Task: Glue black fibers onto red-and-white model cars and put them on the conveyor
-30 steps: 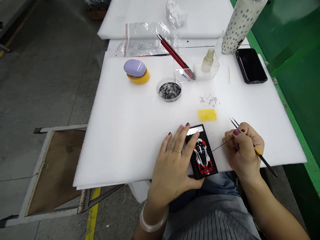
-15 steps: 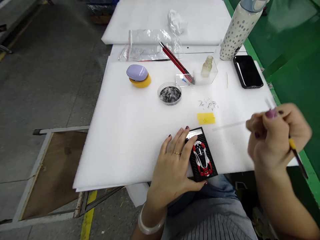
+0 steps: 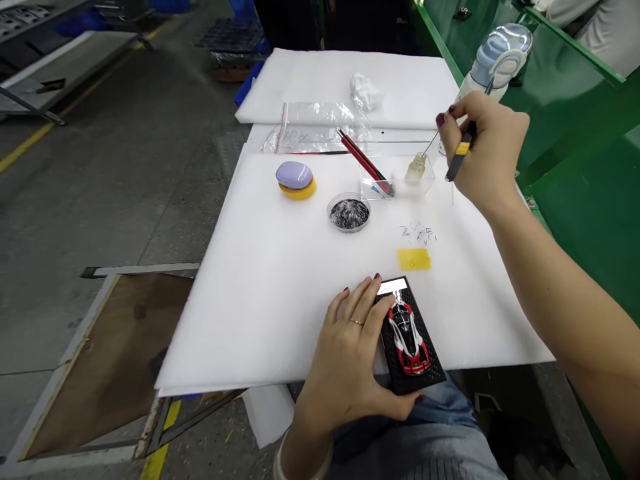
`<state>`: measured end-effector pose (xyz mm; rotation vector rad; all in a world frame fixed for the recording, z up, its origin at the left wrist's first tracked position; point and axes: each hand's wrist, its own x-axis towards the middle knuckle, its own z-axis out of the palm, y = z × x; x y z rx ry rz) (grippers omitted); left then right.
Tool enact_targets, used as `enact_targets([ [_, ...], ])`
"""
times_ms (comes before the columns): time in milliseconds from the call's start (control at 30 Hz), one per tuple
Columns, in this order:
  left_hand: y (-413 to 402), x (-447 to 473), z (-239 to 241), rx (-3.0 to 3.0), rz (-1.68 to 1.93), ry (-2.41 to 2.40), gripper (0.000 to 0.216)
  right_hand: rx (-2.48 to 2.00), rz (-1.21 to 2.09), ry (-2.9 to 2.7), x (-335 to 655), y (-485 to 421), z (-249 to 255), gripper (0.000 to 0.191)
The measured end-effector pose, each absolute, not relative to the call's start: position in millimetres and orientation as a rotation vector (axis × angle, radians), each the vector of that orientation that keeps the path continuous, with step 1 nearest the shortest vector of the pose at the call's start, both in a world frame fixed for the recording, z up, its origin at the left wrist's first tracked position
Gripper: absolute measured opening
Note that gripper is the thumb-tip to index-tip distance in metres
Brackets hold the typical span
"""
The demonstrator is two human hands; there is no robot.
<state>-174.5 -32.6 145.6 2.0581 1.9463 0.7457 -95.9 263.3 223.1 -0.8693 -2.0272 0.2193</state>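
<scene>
At the near edge of the worktop (image 3: 260, 320), the left hand (image 3: 347, 360) is holding a black display base (image 3: 396, 363) between forefinger and thumb, a red-and-white model car (image 3: 409, 337) sitting on it. Beyond, a yellow slip (image 3: 414, 259) is lying before scattered dark snippets (image 3: 424, 233), a clear round dish (image 3: 349, 229) standing to their left. Farther off, the right hand (image 3: 487, 150) is keeping its grip clamped on black-and-yellow tweezers (image 3: 456, 163) and a thin rod (image 3: 431, 143), whose tip is meeting the mouth of a small glass bottle (image 3: 416, 168).

No legible text or numbers anywhere.
</scene>
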Motion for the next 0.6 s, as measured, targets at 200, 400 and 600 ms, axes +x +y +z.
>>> enact_targets([
  [200,-32.7,-177.9,148.4,2.021,0.82,1.894,0.113,-0.617,0.553,-1.931,-64.0,241.7,234.5,0.035],
  [400,-26.3,-170.9,146.0,1.917,1.033,1.885,0.101,-0.582,1.057,-1.894,-39.8,214.8,247.5,0.073],
  [600,-19.0,-156.9,146.4,1.72,1.233,1.911,0.092,-0.599,1.173,-2.071,-46.0,219.0,238.8,0.044],
])
